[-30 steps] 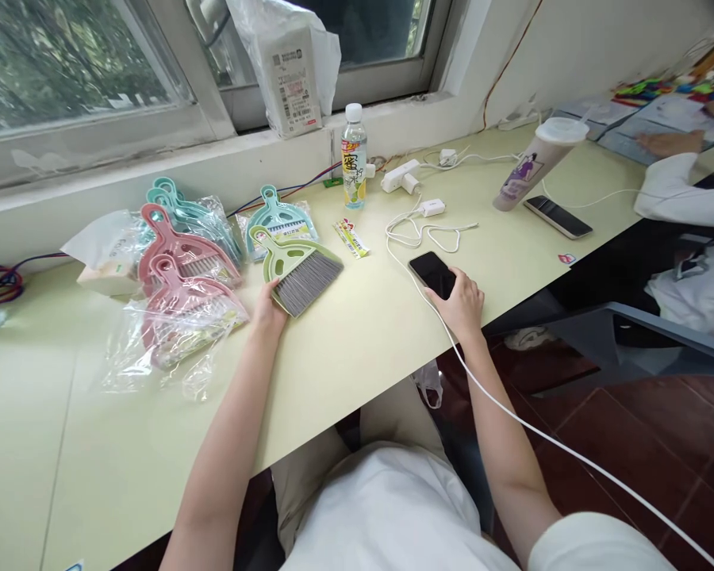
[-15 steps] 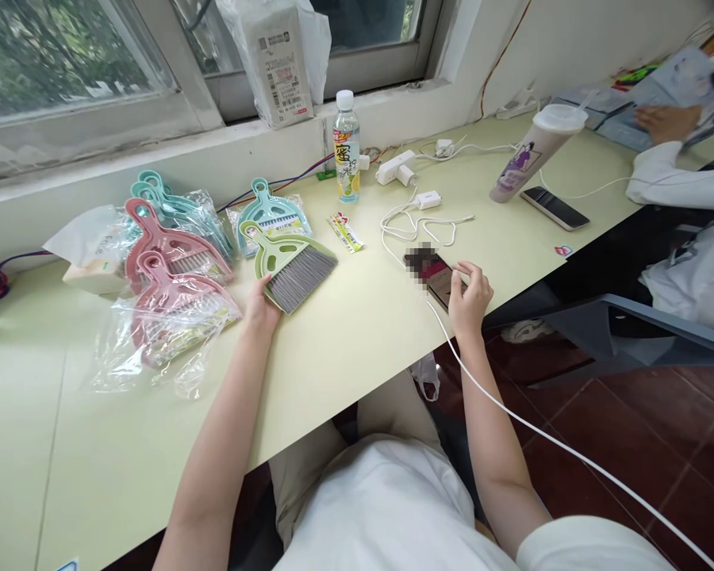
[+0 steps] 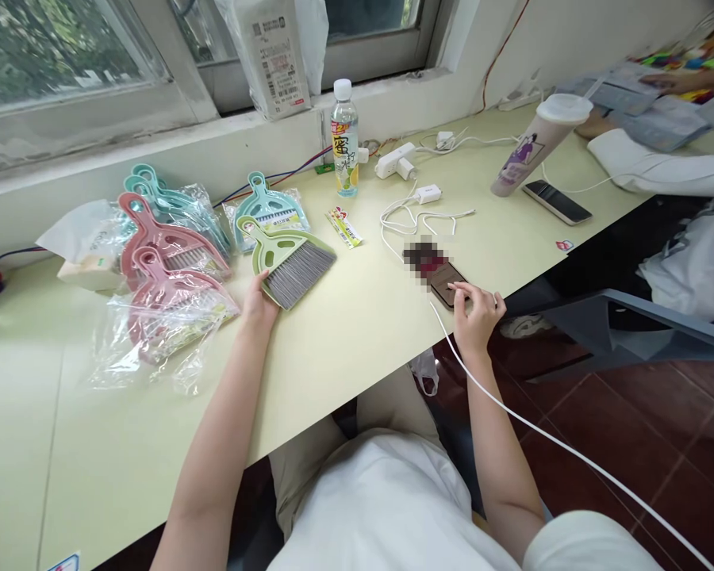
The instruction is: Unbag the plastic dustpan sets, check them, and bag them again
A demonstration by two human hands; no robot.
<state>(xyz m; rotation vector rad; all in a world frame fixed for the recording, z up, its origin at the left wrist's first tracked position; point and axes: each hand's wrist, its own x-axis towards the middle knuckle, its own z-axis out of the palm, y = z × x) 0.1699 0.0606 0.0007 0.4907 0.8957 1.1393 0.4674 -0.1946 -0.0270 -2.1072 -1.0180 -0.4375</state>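
My left hand [image 3: 259, 300] grips the lower left edge of a green dustpan [image 3: 264, 239], thumb on top and the other fingers hidden beneath. A small brush [image 3: 302, 274] with grey bristles is fitted in the dustpan. Over the lower end of a dark smartphone [image 3: 442, 284], my right hand [image 3: 477, 315] has its fingers bent and apart, with fingertips at the screen. The phone lies on the table; part of its screen is blurred out. Left of the green set are pink dustpans [image 3: 170, 289] in clear plastic, and blue ones [image 3: 267, 208] lie behind.
A lemon drink bottle [image 3: 345, 147] stands near the window wall. A power strip [image 3: 396, 161] and white charger cable [image 3: 413, 222] lie behind the smartphone. To the right are a tall cup [image 3: 532, 147], a second phone [image 3: 557, 202] and another person's sleeve [image 3: 660, 165]. A label card [image 3: 343, 228] lies mid-table.
My right hand has shifted slightly right and down, its fingers now over the phone's lower end. My left hand stays on the dustpan. The other person's arm at right has moved.
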